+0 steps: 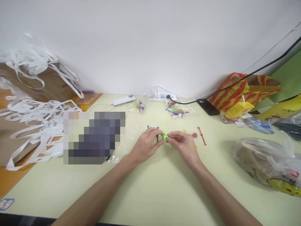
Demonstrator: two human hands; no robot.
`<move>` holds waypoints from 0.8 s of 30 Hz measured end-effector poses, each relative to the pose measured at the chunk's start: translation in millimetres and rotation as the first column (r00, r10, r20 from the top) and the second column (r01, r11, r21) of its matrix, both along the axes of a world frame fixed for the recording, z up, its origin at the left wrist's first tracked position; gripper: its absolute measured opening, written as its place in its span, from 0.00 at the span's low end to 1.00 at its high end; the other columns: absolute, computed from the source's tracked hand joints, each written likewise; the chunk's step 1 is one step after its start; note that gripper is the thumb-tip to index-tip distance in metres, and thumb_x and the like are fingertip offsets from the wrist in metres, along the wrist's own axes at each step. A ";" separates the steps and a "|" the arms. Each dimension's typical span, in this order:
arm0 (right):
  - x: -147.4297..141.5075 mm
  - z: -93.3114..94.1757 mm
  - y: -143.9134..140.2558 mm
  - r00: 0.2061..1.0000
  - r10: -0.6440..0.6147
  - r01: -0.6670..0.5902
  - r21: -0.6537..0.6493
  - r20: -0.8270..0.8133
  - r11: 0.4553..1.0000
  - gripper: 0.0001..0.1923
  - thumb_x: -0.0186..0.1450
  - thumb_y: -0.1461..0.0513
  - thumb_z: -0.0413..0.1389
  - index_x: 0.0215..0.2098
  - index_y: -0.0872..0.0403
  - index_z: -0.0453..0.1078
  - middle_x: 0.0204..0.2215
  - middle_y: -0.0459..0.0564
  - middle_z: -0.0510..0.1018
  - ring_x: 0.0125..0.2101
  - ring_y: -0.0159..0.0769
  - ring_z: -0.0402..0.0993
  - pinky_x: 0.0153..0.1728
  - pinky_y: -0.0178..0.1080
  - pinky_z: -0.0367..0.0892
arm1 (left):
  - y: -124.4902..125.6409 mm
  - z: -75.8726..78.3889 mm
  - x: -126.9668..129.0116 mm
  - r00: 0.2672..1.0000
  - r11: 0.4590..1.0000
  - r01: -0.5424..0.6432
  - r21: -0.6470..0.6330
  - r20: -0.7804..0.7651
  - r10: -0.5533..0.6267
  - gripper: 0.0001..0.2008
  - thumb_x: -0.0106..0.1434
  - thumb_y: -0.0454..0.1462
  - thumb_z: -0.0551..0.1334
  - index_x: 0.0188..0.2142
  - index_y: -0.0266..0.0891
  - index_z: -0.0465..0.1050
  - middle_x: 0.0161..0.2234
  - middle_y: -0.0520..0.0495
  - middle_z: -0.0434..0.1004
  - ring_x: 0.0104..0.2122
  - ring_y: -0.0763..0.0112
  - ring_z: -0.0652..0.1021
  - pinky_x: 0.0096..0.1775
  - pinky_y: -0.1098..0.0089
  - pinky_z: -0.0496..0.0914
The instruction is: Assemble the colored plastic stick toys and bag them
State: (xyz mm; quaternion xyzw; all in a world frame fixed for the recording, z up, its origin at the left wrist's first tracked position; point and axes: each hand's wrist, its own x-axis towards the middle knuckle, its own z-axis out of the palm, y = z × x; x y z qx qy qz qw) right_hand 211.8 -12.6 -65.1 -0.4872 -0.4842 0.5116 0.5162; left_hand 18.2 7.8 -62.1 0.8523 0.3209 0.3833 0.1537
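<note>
Both hands meet dead centre of the frame over the pale yellow table (150, 188). The left hand (147, 142) and right hand (184, 142) are each pinched tight on a tiny green plastic piece (166, 137), fingertips nearly touching, with a thin dark stick poking up by the left fingers. Just right of them a red plastic stick (201, 135) and a small red disc (194, 135) lie loose on the table. Further up, two clear bags of coloured bits (176, 110) sit near the power strip (160, 97). The green piece looks flimsy, so squeezing too hard could snap it, or it pings off into the clutter.
</note>
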 end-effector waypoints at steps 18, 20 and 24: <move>-10.7 9.1 -19.5 0.910 -0.208 0.111 0.272 0.359 0.956 0.06 0.62 0.64 0.57 0.30 0.50 0.77 0.33 0.46 0.84 0.37 0.42 0.81 0.43 0.42 0.71 | -0.1 -2.0 0.9 0.999 0.997 -0.037 0.061 0.018 0.036 0.08 0.68 0.35 0.64 0.46 0.42 0.72 0.42 0.47 0.80 0.45 0.64 0.77 0.51 0.60 0.72; -12.3 8.1 -20.7 0.906 -0.215 0.107 0.294 0.366 0.950 0.07 0.62 0.65 0.56 0.31 0.50 0.77 0.34 0.45 0.85 0.38 0.42 0.82 0.43 0.41 0.72 | -0.8 -2.5 1.3 0.999 0.998 -0.046 0.052 0.026 0.044 0.07 0.68 0.35 0.64 0.45 0.42 0.72 0.41 0.47 0.80 0.43 0.65 0.78 0.50 0.61 0.72; -15.3 5.7 -22.8 0.910 -0.225 0.093 0.356 0.349 0.930 0.08 0.61 0.66 0.56 0.31 0.50 0.76 0.38 0.46 0.86 0.41 0.42 0.83 0.45 0.40 0.74 | -1.7 -2.8 1.3 0.995 0.995 -0.086 0.051 0.060 0.083 0.07 0.67 0.34 0.65 0.44 0.42 0.72 0.41 0.48 0.80 0.43 0.67 0.78 0.49 0.64 0.72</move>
